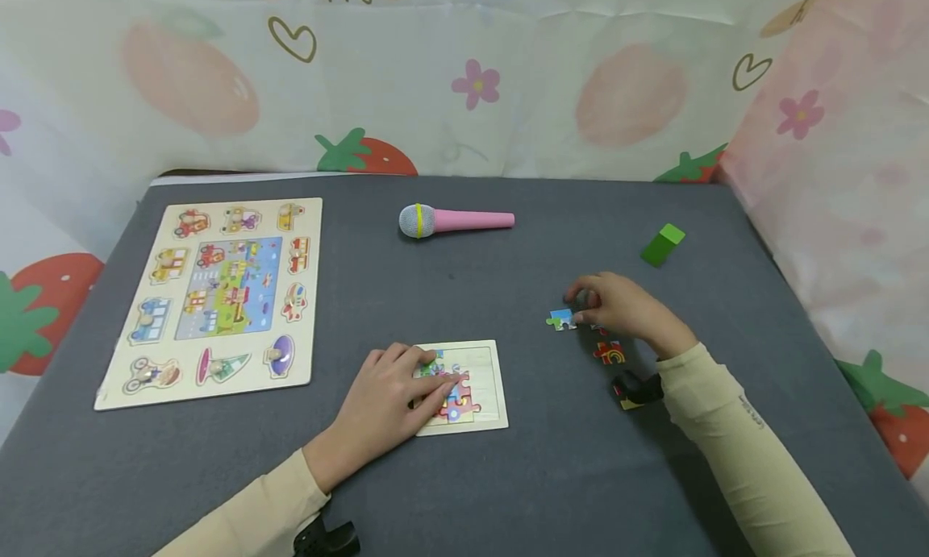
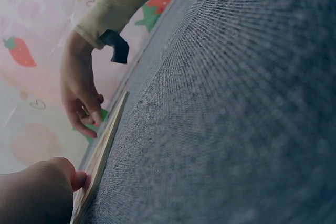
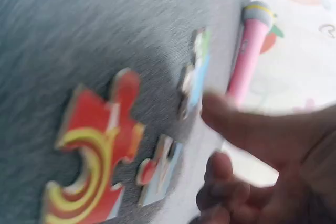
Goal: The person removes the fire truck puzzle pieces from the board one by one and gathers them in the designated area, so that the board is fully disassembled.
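Observation:
My left hand (image 1: 392, 396) rests on a small wooden jigsaw tray (image 1: 489, 380), its fingers fairly straight over pink and blue pieces fitted inside. Part of that picture is hidden beneath the hand. To the right, my right hand (image 1: 627, 311) hovers over loose jigsaw pieces. Its thumb is beside a blue and green piece (image 1: 559, 320), which lies on the cloth; whether they touch I cannot tell. The right wrist view shows the fingers loosely bent around nothing. A red piece with a yellow arc (image 3: 86, 111) and a pale blue piece (image 3: 163, 174) lie close by.
A large wooden picture board (image 1: 308, 355) with vehicle pieces lies at the left. A pink toy microphone (image 1: 472, 220) is at the back, and a green block (image 1: 662, 245) at the back right. Another loose piece (image 1: 630, 404) is partly hidden under the right wrist's black strap.

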Tool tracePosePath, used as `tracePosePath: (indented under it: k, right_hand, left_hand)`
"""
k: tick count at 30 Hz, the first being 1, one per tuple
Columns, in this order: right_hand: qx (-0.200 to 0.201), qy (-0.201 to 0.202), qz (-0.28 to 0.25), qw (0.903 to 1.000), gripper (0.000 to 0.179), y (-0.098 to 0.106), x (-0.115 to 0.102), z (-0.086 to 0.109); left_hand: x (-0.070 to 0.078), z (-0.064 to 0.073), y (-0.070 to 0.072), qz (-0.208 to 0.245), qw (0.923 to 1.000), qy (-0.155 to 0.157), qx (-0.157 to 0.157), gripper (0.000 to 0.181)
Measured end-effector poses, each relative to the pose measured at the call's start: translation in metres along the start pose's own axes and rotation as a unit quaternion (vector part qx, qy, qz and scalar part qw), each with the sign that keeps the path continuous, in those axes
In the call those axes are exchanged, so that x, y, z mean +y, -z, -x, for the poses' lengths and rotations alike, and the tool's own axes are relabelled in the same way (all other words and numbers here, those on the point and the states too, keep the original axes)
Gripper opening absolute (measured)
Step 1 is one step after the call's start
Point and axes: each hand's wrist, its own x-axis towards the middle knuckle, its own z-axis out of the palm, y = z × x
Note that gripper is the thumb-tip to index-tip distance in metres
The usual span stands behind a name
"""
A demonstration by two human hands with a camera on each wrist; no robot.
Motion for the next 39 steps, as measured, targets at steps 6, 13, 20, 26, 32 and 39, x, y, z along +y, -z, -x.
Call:
tracePosePath:
  k: [6,13,20,26,32,39]
  right_hand:
    - [0.008,0.054,0.038,0.9978,0.028,-0.006,0.001,0.004]
    - [0.021,0.069,0.052,0.9961,0.025,-0.009,0.003,0.008]
    - [0.024,0.053,0.052,0.9970,0.027,-0.007,0.001,0.012]
    - [0.128,0.036,0.027,0.9907,0.023,0.009,-0.014,0.023]
    - [0.205,0.072,-0.032,0.9755,0.015,0.011,-0.043,0.035]
    - [0.143,0.119,-0.033,0.9820,0.007,-0.026,-0.077,0.031]
  left_hand:
    - [0.000,0.000,0.000,0.002,1.0000,0.000,0.001,0.019]
    - [0.001,0.000,0.001,-0.005,0.9999,0.004,-0.009,0.020]
    - [0.001,0.000,0.002,-0.006,0.9999,0.003,-0.010,0.020]
    - [-0.001,0.000,0.001,-0.003,0.9999,-0.004,-0.011,0.021]
    - [-0.003,0.000,0.000,0.000,0.9999,-0.015,-0.008,0.025]
    - [-0.005,-0.001,-0.002,-0.021,0.9997,0.004,-0.015,0.039]
